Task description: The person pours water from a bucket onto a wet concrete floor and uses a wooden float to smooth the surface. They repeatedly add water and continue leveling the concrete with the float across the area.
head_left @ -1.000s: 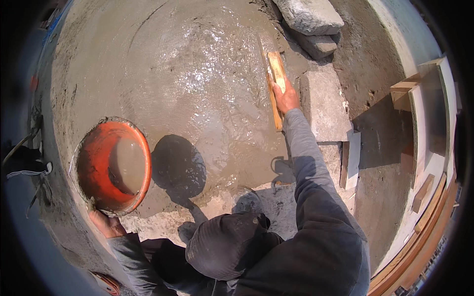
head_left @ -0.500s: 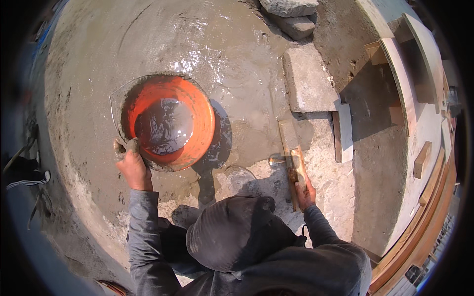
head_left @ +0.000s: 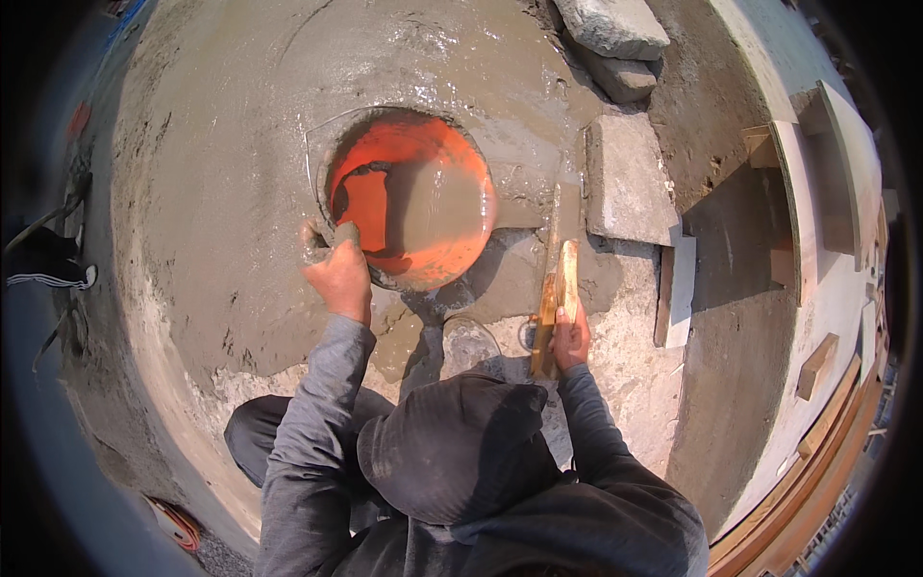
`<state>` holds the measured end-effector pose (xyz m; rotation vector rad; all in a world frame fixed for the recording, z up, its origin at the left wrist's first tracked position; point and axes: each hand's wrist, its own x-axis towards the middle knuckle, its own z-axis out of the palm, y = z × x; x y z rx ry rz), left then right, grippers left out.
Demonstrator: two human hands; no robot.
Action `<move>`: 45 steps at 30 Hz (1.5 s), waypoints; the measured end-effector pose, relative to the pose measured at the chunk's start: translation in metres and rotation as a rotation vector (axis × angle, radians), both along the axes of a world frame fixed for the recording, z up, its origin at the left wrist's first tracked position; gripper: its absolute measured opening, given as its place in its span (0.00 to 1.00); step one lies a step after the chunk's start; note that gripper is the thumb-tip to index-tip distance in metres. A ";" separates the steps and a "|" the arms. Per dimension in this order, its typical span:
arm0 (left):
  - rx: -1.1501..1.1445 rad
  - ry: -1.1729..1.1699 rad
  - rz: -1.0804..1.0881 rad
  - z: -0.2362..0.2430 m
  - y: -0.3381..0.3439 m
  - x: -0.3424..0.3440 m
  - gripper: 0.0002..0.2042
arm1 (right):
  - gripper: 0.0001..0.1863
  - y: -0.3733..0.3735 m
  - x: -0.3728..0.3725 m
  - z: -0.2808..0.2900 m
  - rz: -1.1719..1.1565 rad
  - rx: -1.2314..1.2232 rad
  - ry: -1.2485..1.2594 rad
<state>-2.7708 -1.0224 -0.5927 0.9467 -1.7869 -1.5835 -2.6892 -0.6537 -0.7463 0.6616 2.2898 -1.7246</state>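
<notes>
My left hand [head_left: 341, 279] is closed on the near-left rim of an orange bucket [head_left: 363, 204], thumb over the edge. The bucket leans to the right, its rim caked with cement and its thin wire handle [head_left: 308, 159] lying to the left. Grey watery slurry [head_left: 437, 207] has run toward its right side. In my right hand [head_left: 572, 337] is a long wooden float [head_left: 569, 264], gripped by its handle and pointing away from me. The float's far end is smeared with grey and lies over the wet cement, right of the bucket. Its underside is hidden.
Wet, shiny cement [head_left: 221, 173] spreads around the bucket. To the right lie a flat concrete block [head_left: 630, 183], stacked stones [head_left: 615, 24] and a white-topped block [head_left: 681, 293]. Boards [head_left: 784, 192] stand farther right. A dark striped shoe [head_left: 48, 262] shows at far left.
The bucket, in my left hand, has moved right and slightly away and tipped further right, so its slurry has shifted. My right hand has brought the float slightly left and away.
</notes>
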 end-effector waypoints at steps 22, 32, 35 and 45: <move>0.101 0.071 0.867 0.154 -0.248 0.409 0.11 | 0.23 -0.235 -0.379 0.021 0.389 0.176 0.149; 0.011 -0.173 1.289 0.203 -0.167 0.538 0.16 | 0.19 -0.442 -0.628 -0.005 0.317 -0.073 0.200; 0.010 -0.060 1.361 0.208 -0.142 0.565 0.16 | 0.22 -0.528 -0.633 -0.014 0.538 -0.140 0.147; 0.203 -0.045 1.202 0.173 -0.151 0.478 0.17 | 0.26 -0.633 -0.406 0.021 1.672 0.101 0.103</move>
